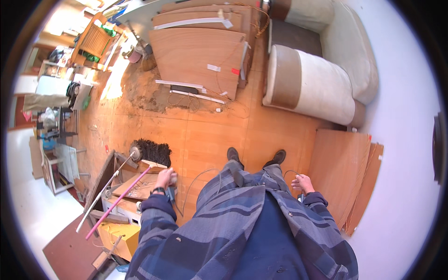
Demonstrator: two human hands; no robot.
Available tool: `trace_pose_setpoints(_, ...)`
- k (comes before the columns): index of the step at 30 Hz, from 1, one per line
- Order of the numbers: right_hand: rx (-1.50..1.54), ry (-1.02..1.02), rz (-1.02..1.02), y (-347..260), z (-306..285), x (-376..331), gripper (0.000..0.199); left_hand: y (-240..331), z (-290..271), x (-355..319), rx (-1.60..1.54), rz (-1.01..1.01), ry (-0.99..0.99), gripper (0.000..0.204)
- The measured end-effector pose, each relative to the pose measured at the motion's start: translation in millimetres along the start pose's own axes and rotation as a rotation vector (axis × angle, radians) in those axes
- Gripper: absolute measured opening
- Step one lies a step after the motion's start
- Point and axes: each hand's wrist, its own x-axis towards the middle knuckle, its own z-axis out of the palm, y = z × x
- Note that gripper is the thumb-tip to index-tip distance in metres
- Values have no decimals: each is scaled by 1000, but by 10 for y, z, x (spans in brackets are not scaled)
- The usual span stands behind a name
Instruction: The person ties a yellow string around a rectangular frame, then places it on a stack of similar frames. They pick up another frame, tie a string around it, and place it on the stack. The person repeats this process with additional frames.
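My left hand (164, 178) hangs by my left side, its fingers curled in around something small and pale that I cannot make out. Closest to it are a broom with a pink handle (119, 201) and a black bristle head (154, 151). On my right, my right hand (304, 184) hangs with loosely bent fingers slightly apart, and no held object shows. A thin dark cable (290, 172) arcs beside its fingertips. Another thin cable (189, 189) curves down near my left wrist. A small dark device (171, 193) sits at that wrist.
Large brown boards (196, 56) are stacked ahead on the tiled floor, with white strips and loose wires. A beige and brown sofa (322, 84) stands far right; more boards (338, 168) lie below it. A yellow box (119, 235) and wooden pieces crowd the left.
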Motion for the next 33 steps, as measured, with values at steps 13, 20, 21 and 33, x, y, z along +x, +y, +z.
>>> trace_pose_setpoints(13, -758, 244, -640, -2347, 1074, 991, 50, -1700, 199, -858, -296, -400, -13, 22)
trace_pose_setpoints(20, -877, 56, -792, -4035, 2225, 1654, 56, -921, 266, -939, -128, -332, -24, 30)
trace_pose_setpoints(21, -895, 45, -814, -4296, 2389, 1786, 57, -800, 255, -869, -77, -298, -12, 31)
trace_pose_setpoints(33, -1298, 278, -1102, -7149, 4085, 3010, 78, -329, 622, -1794, -194, -665, 114, 35)
